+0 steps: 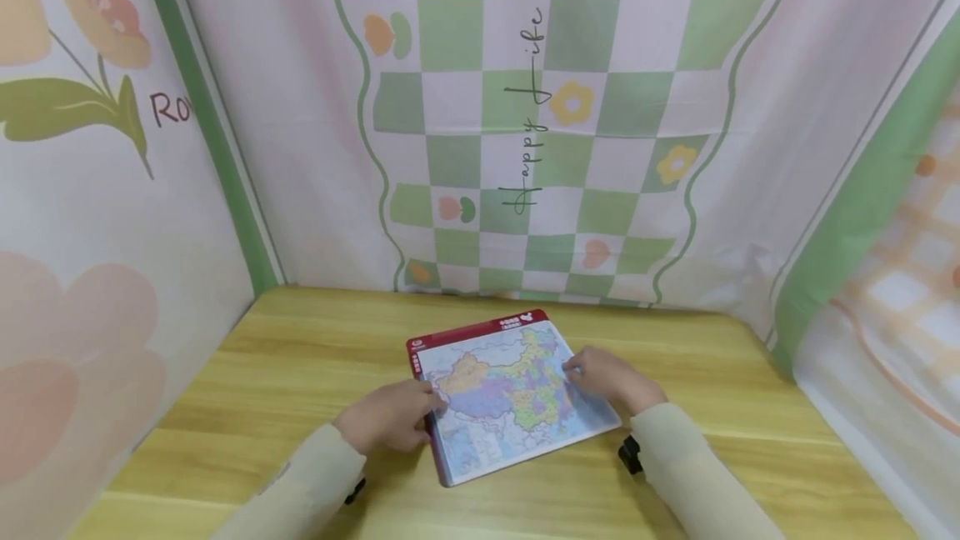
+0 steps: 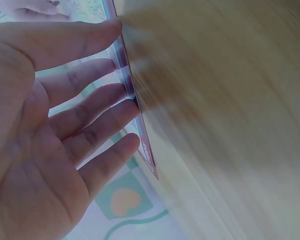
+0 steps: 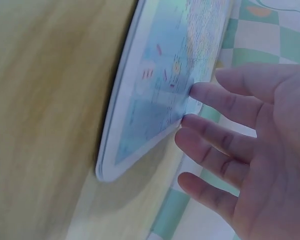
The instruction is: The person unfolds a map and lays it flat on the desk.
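A flat rectangular map board (image 1: 495,394) with a red strip along its far edge lies slightly turned on the table. It shows a colored map of China, and its side looks layered in the right wrist view. My left hand (image 1: 393,415) is at the board's left edge. In the left wrist view its thumb and loosely extended fingers (image 2: 102,120) meet that edge without curling round it. At the right side, my right hand (image 1: 611,377) has its index fingertip on the map surface; the other fingers (image 3: 210,192) spread loosely beside the edge.
The wooden table (image 1: 315,340) extends around the board on all sides. Behind it hangs a green-and-white checked curtain (image 1: 525,107) with flowers and lettering. More printed cloth (image 1: 97,273) closes in the left side, and another patterned cloth (image 1: 892,298) the right.
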Tool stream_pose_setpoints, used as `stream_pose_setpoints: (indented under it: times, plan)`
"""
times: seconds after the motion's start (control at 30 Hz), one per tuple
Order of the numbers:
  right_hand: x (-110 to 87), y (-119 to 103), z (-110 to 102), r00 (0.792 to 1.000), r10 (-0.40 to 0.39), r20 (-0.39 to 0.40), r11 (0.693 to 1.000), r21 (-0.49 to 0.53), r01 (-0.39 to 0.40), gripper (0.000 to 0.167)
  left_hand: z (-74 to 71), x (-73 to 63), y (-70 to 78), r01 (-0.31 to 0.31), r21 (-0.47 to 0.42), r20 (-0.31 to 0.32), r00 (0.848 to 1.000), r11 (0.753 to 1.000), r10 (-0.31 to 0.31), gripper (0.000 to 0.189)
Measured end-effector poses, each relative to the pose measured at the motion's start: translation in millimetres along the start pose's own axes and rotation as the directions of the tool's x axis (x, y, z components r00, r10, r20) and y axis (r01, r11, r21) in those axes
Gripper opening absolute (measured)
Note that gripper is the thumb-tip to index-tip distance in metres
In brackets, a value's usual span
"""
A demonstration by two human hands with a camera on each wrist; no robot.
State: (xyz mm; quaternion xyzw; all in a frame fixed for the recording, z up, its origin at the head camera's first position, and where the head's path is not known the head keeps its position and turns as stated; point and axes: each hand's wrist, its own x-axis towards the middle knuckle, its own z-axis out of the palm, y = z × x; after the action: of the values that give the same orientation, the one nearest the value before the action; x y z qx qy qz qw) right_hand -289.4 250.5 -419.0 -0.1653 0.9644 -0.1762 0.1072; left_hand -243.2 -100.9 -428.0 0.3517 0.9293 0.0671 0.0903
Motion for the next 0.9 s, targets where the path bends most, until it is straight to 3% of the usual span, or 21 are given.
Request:
stream_pose_setpoints:
  times: [0.23, 0.57, 0.7, 0.9]
  plan:
    - [10.9, -2, 4, 0.999, 0.033, -0.022, 0.994, -0.101, -0.035, 0.031, -1.2, -2.0, 5.5, 0.002, -0.027, -0.018, 1.0, 1.0, -0.002, 0.043]
    - [19.6, -13, 3, 0.995, 0.097, -0.033, 0.989, -0.112, -0.101, 0.027, 1.6, 1.0, 9.4, -0.019, -0.028, -0.038, 0.999, 0.999, 0.018, 0.041]
    - [23.0, -15, 4, 0.994, 0.104, -0.024, 0.989, -0.106, -0.106, 0.039, 5.9, 2.1, 9.6, -0.032, -0.025, -0.052, 0.998, 0.999, 0.031, 0.04]
    - [30.3, -12, 8, 0.99, 0.128, -0.059, 0.987, -0.086, -0.133, 0.043, 9.5, 8.0, 11.4, -0.091, -0.031, -0.087, 0.992, 0.995, 0.088, 0.029]
